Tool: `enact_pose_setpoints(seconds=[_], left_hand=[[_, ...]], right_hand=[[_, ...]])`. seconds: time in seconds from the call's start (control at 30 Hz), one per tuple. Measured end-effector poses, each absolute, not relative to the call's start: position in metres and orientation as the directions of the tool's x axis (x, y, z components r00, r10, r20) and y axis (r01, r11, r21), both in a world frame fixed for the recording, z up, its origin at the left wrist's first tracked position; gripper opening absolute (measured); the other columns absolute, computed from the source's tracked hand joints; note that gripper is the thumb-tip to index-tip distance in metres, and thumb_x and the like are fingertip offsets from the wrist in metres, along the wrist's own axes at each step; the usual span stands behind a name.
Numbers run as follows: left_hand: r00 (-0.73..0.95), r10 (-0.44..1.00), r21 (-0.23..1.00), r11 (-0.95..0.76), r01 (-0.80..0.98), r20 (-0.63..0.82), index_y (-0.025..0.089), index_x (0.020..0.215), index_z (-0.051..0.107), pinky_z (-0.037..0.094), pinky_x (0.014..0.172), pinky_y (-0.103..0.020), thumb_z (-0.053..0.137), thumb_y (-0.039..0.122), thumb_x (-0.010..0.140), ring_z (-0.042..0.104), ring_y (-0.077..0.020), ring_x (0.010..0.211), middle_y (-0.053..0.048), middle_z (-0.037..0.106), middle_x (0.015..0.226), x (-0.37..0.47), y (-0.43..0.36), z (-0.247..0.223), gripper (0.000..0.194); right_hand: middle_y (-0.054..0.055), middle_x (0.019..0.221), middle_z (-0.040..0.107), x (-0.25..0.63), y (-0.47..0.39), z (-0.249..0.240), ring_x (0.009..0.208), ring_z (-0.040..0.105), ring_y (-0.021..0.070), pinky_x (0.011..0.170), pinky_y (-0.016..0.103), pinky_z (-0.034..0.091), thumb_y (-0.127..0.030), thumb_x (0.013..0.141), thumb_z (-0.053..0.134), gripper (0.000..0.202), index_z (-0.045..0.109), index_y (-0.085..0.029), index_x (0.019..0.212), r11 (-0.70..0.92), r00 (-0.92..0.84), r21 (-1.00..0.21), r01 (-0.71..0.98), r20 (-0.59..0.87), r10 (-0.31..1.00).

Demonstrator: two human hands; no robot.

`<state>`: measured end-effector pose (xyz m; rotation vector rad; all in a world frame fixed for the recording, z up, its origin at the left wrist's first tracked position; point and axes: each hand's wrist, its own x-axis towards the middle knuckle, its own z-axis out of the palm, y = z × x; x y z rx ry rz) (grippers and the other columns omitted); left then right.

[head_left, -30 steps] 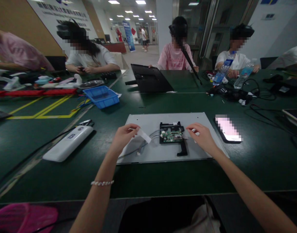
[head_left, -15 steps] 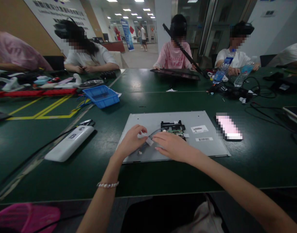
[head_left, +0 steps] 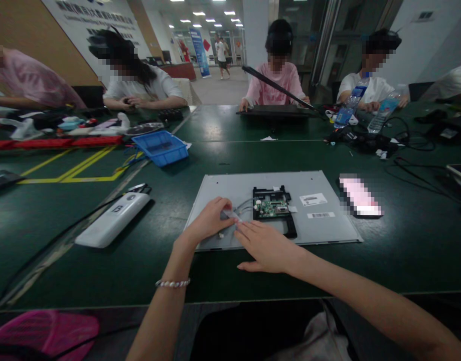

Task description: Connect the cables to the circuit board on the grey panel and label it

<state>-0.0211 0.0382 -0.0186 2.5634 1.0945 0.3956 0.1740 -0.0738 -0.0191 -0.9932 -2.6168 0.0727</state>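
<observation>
A flat grey metal display panel [head_left: 230, 185] lies on the green table in front of me. Fixed on it is a black bracket [head_left: 293, 225] around a green circuit board [head_left: 271, 206], from whose left side grey cables [head_left: 245, 204] run out. My left hand [head_left: 211, 218] is over the panel's left part, thumb and fingers closed on a whitish strip of tape [head_left: 231, 214] by the cables. My right hand [head_left: 268, 243] lies palm down at the panel's front edge, fingers stretched out, fingertips touching the strip's right end. A small white connector [head_left: 221, 235] shows below my left hand.
Left of the panel lies a white power bank [head_left: 113, 220] with a cable; beyond it stands a blue plastic basket [head_left: 162, 148]. A phone [head_left: 360, 195] lies right of the panel. Bottles [head_left: 384, 113], cables and several people are across the table. A pink basket [head_left: 45, 333] is below the edge.
My right hand has moved back towards me and off the bracket, uncovering the circuit board, its thumb now apart. My left hand stays at the strip. The view has shifted slightly.
</observation>
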Motion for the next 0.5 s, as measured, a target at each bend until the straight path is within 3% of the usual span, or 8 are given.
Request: enact_pose_setpoints(seconds=[0.27, 0.5], left_hand=[[0.666, 0.735, 0.413, -0.649, 0.639, 0.125, 0.018, 0.090, 0.054, 0.042, 0.079, -0.032, 0.051, 0.030, 0.082, 0.052, -0.0190, 0.085, -0.004, 0.054, 0.088, -0.022, 0.042, -0.020, 0.015], [0.670, 0.732, 0.419, -0.651, 0.633, 0.124, 0.018, 0.089, 0.053, 0.041, 0.078, -0.031, 0.047, 0.024, 0.084, 0.052, -0.0190, 0.084, -0.003, 0.053, 0.087, -0.021, 0.040, -0.016, 0.011]], right_hand=[[0.023, 0.133, 0.047, 0.176, -0.084, -0.024, 0.124, 0.043, 0.0329, 0.102, 0.044, 0.035, -0.058, 0.083, 0.045, 0.069, 0.046, -0.005, 0.126, 0.729, -0.676, -0.165, 0.664, 0.285, 0.680], [0.016, 0.127, 0.055, 0.188, -0.082, -0.006, 0.116, 0.051, 0.0258, 0.100, 0.039, 0.039, -0.047, 0.090, 0.040, 0.051, 0.048, -0.009, 0.125, 0.739, -0.695, -0.216, 0.638, 0.251, 0.674]])
